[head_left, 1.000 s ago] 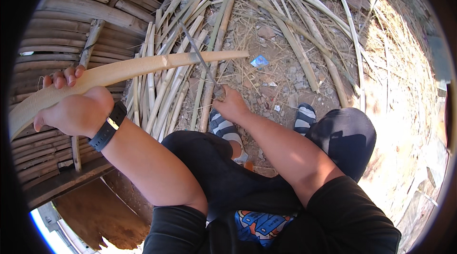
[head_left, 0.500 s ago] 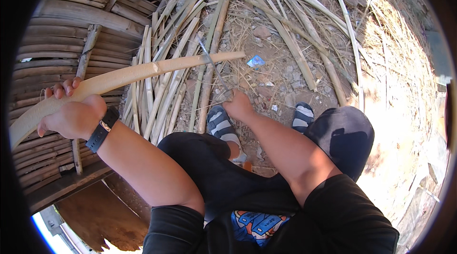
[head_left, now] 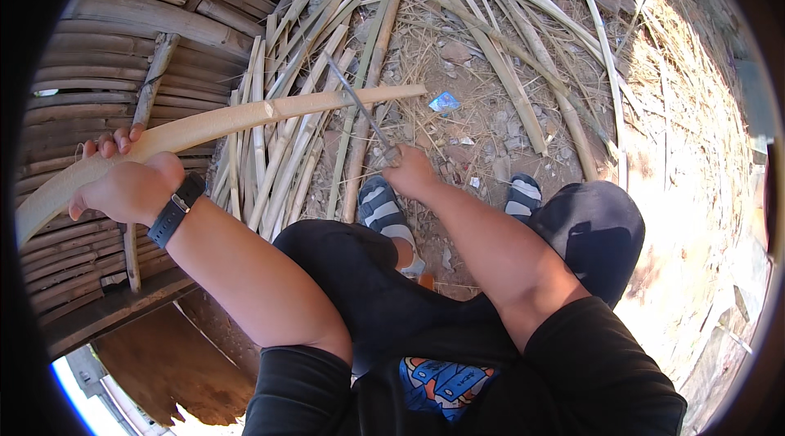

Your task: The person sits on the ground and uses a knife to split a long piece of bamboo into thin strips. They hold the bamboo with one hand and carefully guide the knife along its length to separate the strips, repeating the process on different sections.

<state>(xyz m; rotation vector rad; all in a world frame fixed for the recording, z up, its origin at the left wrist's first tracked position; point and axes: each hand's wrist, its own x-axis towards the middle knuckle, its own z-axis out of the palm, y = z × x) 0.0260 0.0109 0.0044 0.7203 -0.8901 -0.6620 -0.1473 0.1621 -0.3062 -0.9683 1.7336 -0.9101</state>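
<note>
A long, pale split-bamboo strip [head_left: 245, 116] reaches from the left rim to a narrow tip above the middle of the ground. My left hand [head_left: 135, 187], with a dark watch on its wrist, is closed around the strip near its left end. Below the strip's tip, my right hand [head_left: 413, 173] is closed on the handle of a knife [head_left: 378, 132]. Its thin blade points up and left and crosses the strip near the narrow end; I cannot tell whether the edge touches it. The knife's handle is mostly hidden by my fingers.
A bamboo slat wall [head_left: 90, 121] stands at the left. Several split bamboo pieces [head_left: 282, 142] lie beside it, and more strips [head_left: 507, 76] lie ahead to the right. My sandalled foot [head_left: 382, 209] is just below the knife hand. A shiny blue wrapper [head_left: 444, 102] lies among straw and stones.
My right hand and the knife have shifted slightly upward, and the blade reaches farther past the strip. My left hand keeps its hold on the strip.
</note>
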